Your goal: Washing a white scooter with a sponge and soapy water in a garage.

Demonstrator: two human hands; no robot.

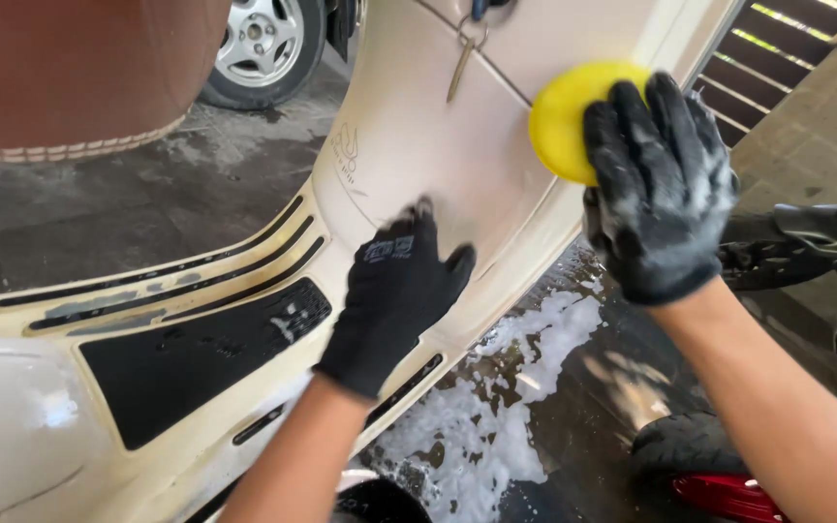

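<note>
Hands: right (pixel 659 189) presses yellow sponge (pixel 566 118) near panel edge (pixel 544 228); left (pixel 394 295) braces.

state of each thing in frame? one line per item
right hand: gloved, soapy, pressing the sponge
left hand: gloved, flat against the scooter panel
yellow sponge: held against the panel, partly covered by the fingers
cream scooter panel: dull, scuffed
black floor mat: in place, flecked with suds
key: hanging from the lock
ground: wet, foamy
</note>
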